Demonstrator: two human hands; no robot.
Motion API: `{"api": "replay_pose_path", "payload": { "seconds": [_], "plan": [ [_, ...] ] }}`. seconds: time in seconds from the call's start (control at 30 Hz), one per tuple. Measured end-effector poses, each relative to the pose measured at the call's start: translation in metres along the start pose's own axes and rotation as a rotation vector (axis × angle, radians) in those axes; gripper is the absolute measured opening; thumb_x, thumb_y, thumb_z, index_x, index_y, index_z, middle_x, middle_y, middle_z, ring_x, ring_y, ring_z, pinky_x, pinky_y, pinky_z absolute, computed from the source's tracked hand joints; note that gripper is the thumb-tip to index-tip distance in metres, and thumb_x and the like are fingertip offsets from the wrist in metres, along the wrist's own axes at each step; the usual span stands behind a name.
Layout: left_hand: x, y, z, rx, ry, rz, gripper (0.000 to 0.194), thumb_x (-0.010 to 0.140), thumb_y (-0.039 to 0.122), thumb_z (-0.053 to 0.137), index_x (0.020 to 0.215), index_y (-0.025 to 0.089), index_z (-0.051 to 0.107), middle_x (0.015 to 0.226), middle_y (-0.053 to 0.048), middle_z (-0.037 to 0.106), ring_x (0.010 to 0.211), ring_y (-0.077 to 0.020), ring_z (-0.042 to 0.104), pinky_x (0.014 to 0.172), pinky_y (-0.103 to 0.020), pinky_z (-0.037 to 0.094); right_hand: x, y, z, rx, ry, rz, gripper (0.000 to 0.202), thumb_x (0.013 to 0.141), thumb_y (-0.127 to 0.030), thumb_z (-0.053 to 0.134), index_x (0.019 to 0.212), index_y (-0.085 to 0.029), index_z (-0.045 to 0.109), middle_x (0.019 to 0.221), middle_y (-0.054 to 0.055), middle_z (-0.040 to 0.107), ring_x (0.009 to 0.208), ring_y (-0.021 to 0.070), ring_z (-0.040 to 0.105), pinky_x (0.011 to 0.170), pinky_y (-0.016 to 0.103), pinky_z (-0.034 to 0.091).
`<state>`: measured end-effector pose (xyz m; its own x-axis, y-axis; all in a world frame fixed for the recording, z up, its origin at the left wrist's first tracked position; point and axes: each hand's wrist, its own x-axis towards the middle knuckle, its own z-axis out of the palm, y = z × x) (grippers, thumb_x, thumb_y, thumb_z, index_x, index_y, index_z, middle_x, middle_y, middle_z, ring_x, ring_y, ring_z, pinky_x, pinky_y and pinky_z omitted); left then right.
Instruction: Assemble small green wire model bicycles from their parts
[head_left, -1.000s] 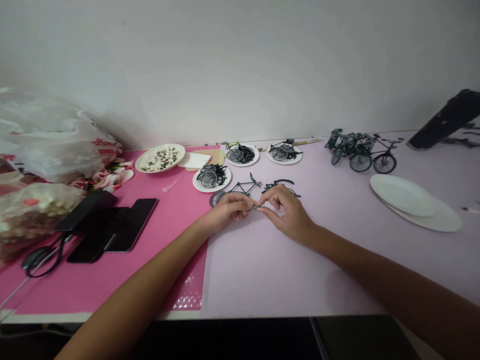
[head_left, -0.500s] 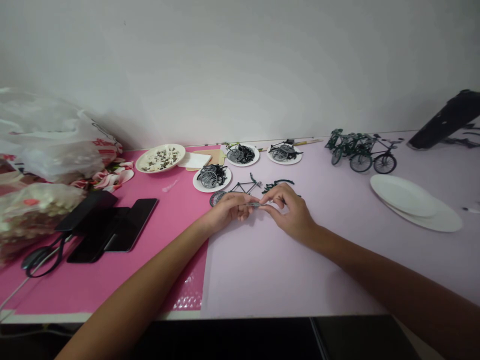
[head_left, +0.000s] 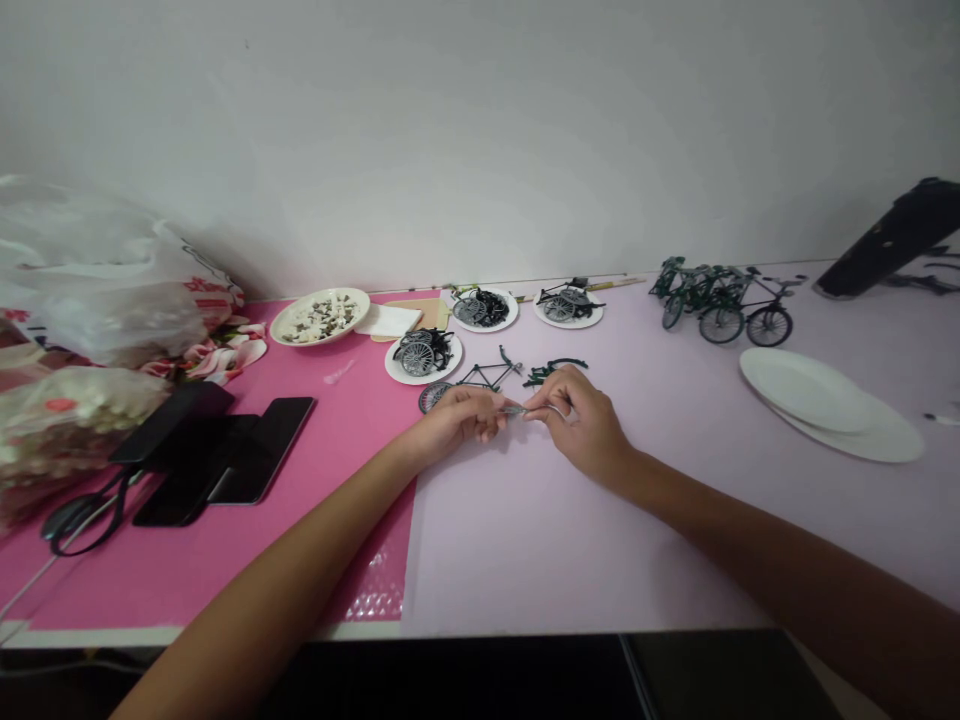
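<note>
My left hand (head_left: 459, 420) and my right hand (head_left: 579, 422) meet over the middle of the table, fingertips pinched together on a small grey metal part (head_left: 514, 410). Just behind the hands lies a partly built model bicycle frame (head_left: 472, 380) with one wheel, and some loose dark green parts (head_left: 553, 367). Three small white plates hold wheels and black parts: one near the frame (head_left: 424, 354) and two further back (head_left: 484, 308) (head_left: 568, 305).
Finished green model bicycles (head_left: 720, 300) stand at the back right, with stacked white plates (head_left: 825, 402) in front of them. A bowl of small pieces (head_left: 321, 315), two phones (head_left: 225, 455), scissors (head_left: 79, 515) and plastic bags (head_left: 90, 300) occupy the pink mat on the left.
The hands have stayed together on the small part; my right fingers have shifted slightly around it. Nothing else on the table has moved.
</note>
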<state>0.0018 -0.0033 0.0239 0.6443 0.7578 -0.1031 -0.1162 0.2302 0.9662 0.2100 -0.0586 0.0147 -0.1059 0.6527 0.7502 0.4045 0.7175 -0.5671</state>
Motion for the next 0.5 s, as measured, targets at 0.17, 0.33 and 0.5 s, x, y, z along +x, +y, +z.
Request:
{"api": "replay_pose_path", "payload": {
  "seconds": [0.17,0.33,0.5],
  "plan": [
    [0.0000,-0.0010,0.0003,0.001,0.005,-0.007,0.035,0.073,0.041,0.084,0.084,0.008,0.079,0.068,-0.005,0.068,0.053,-0.0100,0.051,0.053,-0.027,0.035,0.0000,-0.0009,-0.0008,0.047,-0.039,0.025,0.037,0.089,0.002,0.052,0.076,-0.026,0.031,0.080,0.002,0.056,0.076,0.0188,0.062,0.059,0.032,0.061],
    [0.0005,-0.0020,-0.0006,0.011,-0.005,0.000,0.038,0.073,0.044,0.085,0.085,0.009,0.080,0.069,-0.005,0.069,0.054,-0.0096,0.051,0.052,-0.026,0.035,-0.0007,0.0013,-0.0018,0.102,-0.083,0.093,0.035,0.089,0.001,0.049,0.076,-0.025,0.031,0.081,0.000,0.047,0.078,0.0177,0.065,0.063,0.033,0.066],
    [0.0006,-0.0026,-0.0010,-0.006,-0.013,-0.005,0.037,0.073,0.044,0.086,0.083,0.008,0.079,0.068,-0.005,0.069,0.053,-0.0094,0.051,0.053,-0.026,0.036,-0.0008,0.0033,-0.0017,0.151,-0.098,0.125,0.033,0.090,-0.001,0.050,0.076,-0.025,0.033,0.083,0.000,0.045,0.079,0.0173,0.067,0.062,0.033,0.067]
  ]
}}
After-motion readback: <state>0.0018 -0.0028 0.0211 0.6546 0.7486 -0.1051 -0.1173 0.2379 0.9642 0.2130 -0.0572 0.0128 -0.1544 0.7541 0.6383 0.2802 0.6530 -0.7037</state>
